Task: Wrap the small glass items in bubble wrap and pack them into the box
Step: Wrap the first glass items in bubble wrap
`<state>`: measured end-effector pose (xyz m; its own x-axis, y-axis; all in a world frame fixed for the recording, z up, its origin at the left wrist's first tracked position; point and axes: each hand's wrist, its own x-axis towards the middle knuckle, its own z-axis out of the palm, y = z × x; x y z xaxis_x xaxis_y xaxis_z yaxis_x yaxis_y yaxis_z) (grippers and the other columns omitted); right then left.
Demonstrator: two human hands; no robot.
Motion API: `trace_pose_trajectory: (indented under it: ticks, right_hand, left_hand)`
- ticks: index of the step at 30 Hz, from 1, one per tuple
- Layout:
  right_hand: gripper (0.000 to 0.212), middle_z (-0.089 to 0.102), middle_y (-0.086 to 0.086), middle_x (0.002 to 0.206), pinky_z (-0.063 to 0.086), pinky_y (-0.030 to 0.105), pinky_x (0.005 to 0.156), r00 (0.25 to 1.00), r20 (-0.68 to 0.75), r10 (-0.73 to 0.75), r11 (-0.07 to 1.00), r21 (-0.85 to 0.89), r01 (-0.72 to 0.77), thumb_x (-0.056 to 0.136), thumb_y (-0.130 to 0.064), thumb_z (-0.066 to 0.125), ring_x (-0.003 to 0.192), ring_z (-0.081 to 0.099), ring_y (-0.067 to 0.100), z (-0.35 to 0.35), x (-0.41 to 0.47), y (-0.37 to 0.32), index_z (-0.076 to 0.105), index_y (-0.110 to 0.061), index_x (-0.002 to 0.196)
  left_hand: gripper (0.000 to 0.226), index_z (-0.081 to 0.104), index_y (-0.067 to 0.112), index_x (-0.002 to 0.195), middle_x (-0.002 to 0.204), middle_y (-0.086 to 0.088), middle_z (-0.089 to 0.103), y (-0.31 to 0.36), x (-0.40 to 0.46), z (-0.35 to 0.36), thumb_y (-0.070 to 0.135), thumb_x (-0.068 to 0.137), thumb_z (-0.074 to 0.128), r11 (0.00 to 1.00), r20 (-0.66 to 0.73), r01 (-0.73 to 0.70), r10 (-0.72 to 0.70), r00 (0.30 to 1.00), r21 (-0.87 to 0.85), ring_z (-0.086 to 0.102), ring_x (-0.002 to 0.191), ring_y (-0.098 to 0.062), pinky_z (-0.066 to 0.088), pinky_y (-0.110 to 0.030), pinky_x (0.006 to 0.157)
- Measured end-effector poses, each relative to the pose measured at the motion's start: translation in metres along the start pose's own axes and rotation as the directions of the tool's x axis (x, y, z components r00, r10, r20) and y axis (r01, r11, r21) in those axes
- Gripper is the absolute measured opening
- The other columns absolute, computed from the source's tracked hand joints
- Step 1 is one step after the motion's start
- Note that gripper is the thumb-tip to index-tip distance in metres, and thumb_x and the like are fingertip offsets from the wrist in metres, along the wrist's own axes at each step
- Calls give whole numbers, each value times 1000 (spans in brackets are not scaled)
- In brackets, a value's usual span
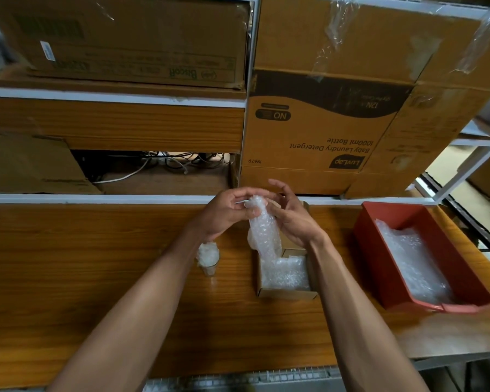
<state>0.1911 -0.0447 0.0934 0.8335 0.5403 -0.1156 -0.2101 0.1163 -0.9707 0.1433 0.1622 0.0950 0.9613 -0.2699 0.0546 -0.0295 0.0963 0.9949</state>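
Centrally, both bare forearms reach forward over the wooden table [68, 278], hands meeting above the far edge of the small cardboard box [287, 294]. Left hand [227, 212]: back of hand toward the camera, fingers curled, thumb and fingertips pinching the top end of a bubble-wrap bundle [263, 230]. Right hand [290, 215]: palm turned inward against the bundle's right side, thumb pressing the wrap, index and middle fingers lifted and spread loosely above it. Bundle hangs roughly upright, a long roll, its lower end trailing down into the box; what is inside the wrap cannot be made out. Box sits open on the table, more bubble wrap [287, 274] lying crumpled in its bottom. Left of the box, apart from it and just below the left wrist, a small clear glass [209, 260] stands upright with white bubble wrap stuffed into its mouth. Right of the box, well apart, a red plastic bin [371, 250] holds loose sheets of bubble wrap. Behind the table, shelving stacked with large cardboard cartons [309, 137].
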Motion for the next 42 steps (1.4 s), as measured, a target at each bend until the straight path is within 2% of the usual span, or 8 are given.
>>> trace_pose_trajectory:
  ticks: [4,7,15,21,26,31,35,42]
  right_hand:
    - [59,65,1,140,52,49,111,996,-83,-11,973,-232,-9,97,-43,72,124,68,21,0,-3,7,44,-34,148]
    - [74,74,-6,123,46,39,112,998,-50,24,936,-351,-40,93,-62,70,125,65,12,3,-10,8,38,-36,154]
    - [53,75,18,119,61,34,77,994,23,102,968,-232,-94,97,-28,76,96,74,29,-13,-30,15,52,-24,144]
    - [48,71,3,90,56,35,78,986,-25,166,957,-238,-167,90,-23,82,77,65,17,-56,-49,29,64,-16,134]
    - [65,68,-4,126,59,39,95,974,-227,2,875,-471,-112,79,-67,82,114,69,15,-55,-55,21,59,-41,134]
    - [74,60,-11,140,51,26,96,975,-69,-211,602,-795,74,88,-61,76,120,60,5,-11,-39,12,50,-28,149]
    - [45,68,-17,112,45,13,79,975,22,-220,524,-841,137,97,-40,73,92,61,-6,8,-33,23,61,-21,136]
    - [16,67,-10,86,44,25,59,990,-45,-132,566,-823,38,100,-42,68,72,62,8,5,-39,33,68,-28,107]
  left_hand:
    - [36,70,7,124,122,-12,74,-4,5,-3,5,90,81,995,-193,19,1,981,98,70,117,-27,58,-39,99]
    - [33,71,12,120,117,-10,76,-9,7,-2,12,90,83,990,-245,17,19,969,143,70,116,-27,59,-40,100]
    - [30,71,12,119,114,-7,78,-6,7,-6,7,91,80,995,-334,-2,37,942,103,73,112,-27,62,-38,93]
    - [32,68,9,124,120,-9,75,-5,-4,-24,4,93,75,997,-483,-36,1,876,-64,71,118,-28,60,-39,98]
    - [31,67,8,123,121,-12,74,-14,-10,-22,5,93,75,998,-546,-12,-20,837,-55,70,118,-31,59,-44,101]
    - [30,70,14,120,115,-5,77,-24,-8,4,10,92,79,998,-499,67,-49,865,18,74,109,-22,60,-47,100]
    - [28,71,18,115,110,-2,79,-23,-8,14,11,90,82,996,-470,68,-29,882,66,75,106,-20,62,-42,96]
    - [36,71,22,127,120,-5,75,-19,-17,12,9,94,77,995,-465,25,24,885,98,73,108,-18,62,-27,82]
